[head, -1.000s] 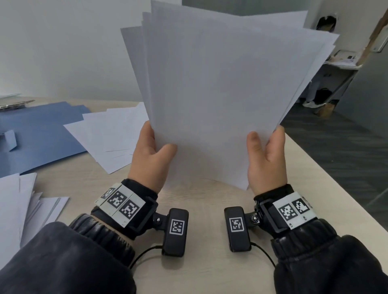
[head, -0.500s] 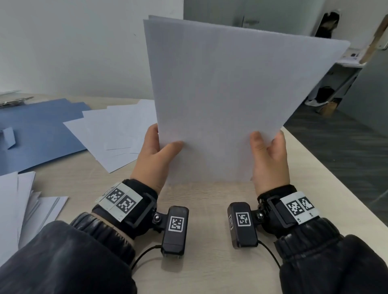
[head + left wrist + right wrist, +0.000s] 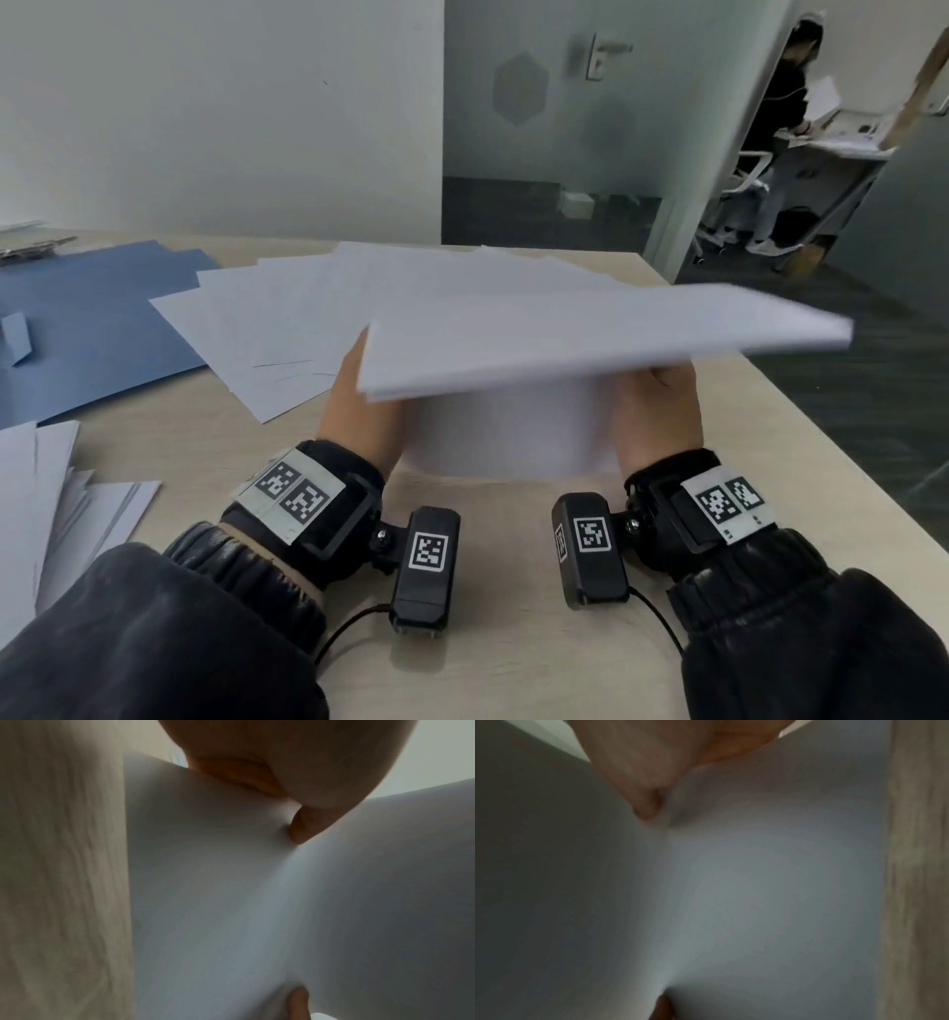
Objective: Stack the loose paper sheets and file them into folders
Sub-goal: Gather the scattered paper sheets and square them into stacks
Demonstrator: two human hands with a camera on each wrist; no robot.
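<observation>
A squared stack of white sheets (image 3: 590, 339) tips forward over the table, its top edge pointing away from me and its lower part curving down between my hands. My left hand (image 3: 354, 406) grips the stack's left side and my right hand (image 3: 662, 406) grips its right side. The left wrist view shows a thumb (image 3: 300, 827) pressed into the paper (image 3: 231, 902). In the right wrist view, too, a thumb (image 3: 647, 807) presses on the sheets (image 3: 757, 882). An open blue folder (image 3: 92, 318) lies at the far left. Loose sheets (image 3: 287, 318) are fanned beside it.
Another untidy pile of white paper (image 3: 46, 493) sits at the near left of the wooden table (image 3: 513, 642). A clipboard (image 3: 31, 246) lies at the far left corner. The table's right edge drops to dark floor. A person (image 3: 785, 103) stands beyond the doorway.
The fanned sheets were squared into one stack held upright. The stack has now tipped forward and down to nearly flat, with both hands still holding its sides.
</observation>
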